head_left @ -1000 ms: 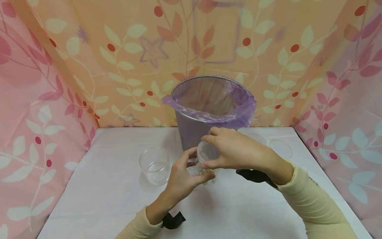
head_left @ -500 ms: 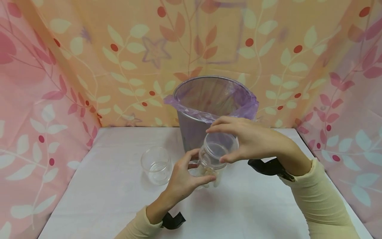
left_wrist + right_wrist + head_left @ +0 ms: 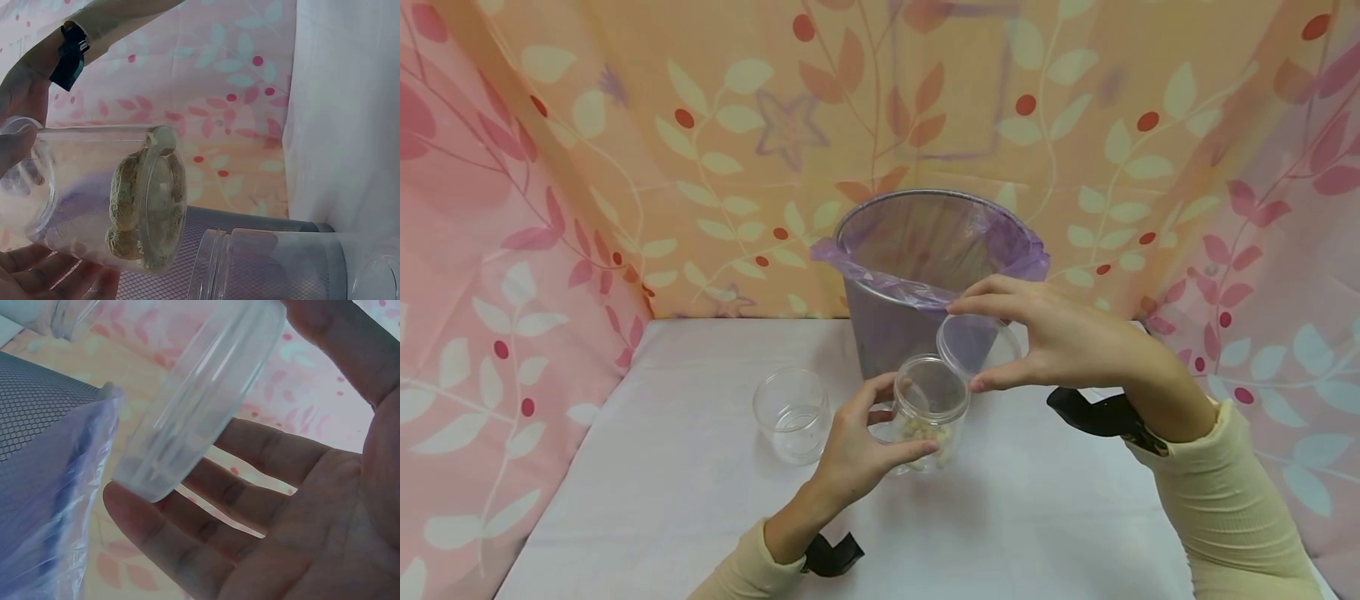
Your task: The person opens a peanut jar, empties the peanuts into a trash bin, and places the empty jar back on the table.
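My left hand (image 3: 861,437) grips a clear plastic jar (image 3: 934,396) in front of the bin, thumb on the near side and fingers behind. Its mouth is uncovered in the head view. Several peanuts (image 3: 125,194) in shells lie at the bottom of the jar, shown sideways in the left wrist view. Up and to the right of the mouth, my right hand (image 3: 1052,333) holds a clear screw lid (image 3: 203,400) by its edge, thumb on one side and fingertips on the other. The lid is tilted and its near edge overlaps the jar's rim in the head view.
A grey mesh bin (image 3: 887,333) with a purple plastic liner (image 3: 895,287) stands at the back middle of the white table (image 3: 685,500). Left of the hands is a second clear jar (image 3: 792,417). Floral cloth (image 3: 700,208) walls in the back and sides.
The lid has come off the jar: my right hand has lifted it up and to the right, tilting it. The left hand has kept its grip on the jar in nearly the same spot.
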Available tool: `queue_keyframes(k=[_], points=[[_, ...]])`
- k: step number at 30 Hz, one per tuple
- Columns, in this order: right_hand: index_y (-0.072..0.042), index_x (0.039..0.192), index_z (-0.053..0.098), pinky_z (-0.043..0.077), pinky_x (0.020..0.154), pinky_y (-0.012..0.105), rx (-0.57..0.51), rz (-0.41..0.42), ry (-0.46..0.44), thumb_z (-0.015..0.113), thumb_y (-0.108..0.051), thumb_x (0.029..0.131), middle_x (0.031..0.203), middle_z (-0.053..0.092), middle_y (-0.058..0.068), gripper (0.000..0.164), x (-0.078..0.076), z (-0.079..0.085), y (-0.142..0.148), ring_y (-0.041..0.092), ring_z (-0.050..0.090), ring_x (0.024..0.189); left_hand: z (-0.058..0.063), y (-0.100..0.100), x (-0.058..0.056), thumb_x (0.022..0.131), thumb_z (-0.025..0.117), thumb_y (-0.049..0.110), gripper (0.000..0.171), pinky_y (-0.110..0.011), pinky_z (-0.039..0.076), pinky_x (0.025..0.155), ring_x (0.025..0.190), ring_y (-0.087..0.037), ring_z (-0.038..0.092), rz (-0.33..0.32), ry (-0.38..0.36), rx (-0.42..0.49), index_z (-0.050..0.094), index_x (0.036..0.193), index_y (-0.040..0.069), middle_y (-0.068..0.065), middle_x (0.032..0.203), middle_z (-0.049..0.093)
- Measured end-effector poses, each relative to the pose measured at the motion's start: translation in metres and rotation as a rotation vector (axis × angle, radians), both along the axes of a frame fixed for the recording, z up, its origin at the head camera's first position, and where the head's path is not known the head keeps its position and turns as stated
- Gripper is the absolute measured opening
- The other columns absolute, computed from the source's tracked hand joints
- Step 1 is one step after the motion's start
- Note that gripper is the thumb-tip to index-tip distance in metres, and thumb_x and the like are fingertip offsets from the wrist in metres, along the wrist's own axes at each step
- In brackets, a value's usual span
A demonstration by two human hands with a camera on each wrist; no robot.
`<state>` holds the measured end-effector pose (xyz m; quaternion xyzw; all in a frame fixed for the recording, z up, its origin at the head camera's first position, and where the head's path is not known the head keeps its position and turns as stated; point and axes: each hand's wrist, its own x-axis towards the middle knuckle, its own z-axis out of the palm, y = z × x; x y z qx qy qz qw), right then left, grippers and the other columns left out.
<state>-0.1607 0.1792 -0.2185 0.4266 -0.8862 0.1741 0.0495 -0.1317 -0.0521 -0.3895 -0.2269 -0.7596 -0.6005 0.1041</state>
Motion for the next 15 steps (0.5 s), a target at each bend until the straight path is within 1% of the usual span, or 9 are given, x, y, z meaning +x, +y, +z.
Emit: queue_keyframes(k=[4,9,12,15], points=[[-0.009,0.13,0.061,0.054,0.088,0.044,-0.003,-0.002,-0.002,0.082,-0.036,0.077,0.122,0.061,0.003,0.062,-0.0011,-0.0018,0.0004,0.022,0.061,0.11,-0.0002,0.0001,0.0006,0.066,0.09,0.016,0.073,-0.031,0.055,0.089,0.113,-0.032,0.061,0.001,-0.006,0.001,0.054,0.129,0.011,-0.003,0.122,0.064],[-0.01,0.13,0.061,0.053,0.089,0.046,-0.019,-0.013,-0.028,0.081,-0.036,0.078,0.122,0.061,0.004,0.062,-0.0024,-0.0039,0.0009,0.023,0.06,0.111,-0.0003,-0.0003,0.0009,0.066,0.09,0.016,0.073,-0.031,0.055,0.089,0.113,-0.032,0.061,0.0,-0.008,0.0,0.054,0.129,0.011,-0.003,0.122,0.064],[-0.01,0.13,0.061,0.053,0.091,0.048,-0.029,-0.024,-0.037,0.082,-0.036,0.078,0.123,0.06,0.004,0.062,-0.0032,-0.005,0.0016,0.023,0.059,0.113,-0.0003,-0.0007,0.0006,0.066,0.09,0.016,0.073,-0.031,0.055,0.089,0.114,-0.032,0.06,-0.001,-0.004,0.0,0.054,0.129,0.011,-0.004,0.123,0.064],[-0.009,0.13,0.061,0.052,0.091,0.047,-0.034,-0.028,-0.032,0.082,-0.034,0.078,0.123,0.06,0.005,0.062,-0.0044,-0.0063,0.003,0.024,0.059,0.113,-0.0002,-0.0011,0.0002,0.067,0.09,0.015,0.073,-0.031,0.055,0.089,0.114,-0.032,0.06,-0.001,-0.001,-0.001,0.053,0.13,0.012,-0.008,0.124,0.063]])
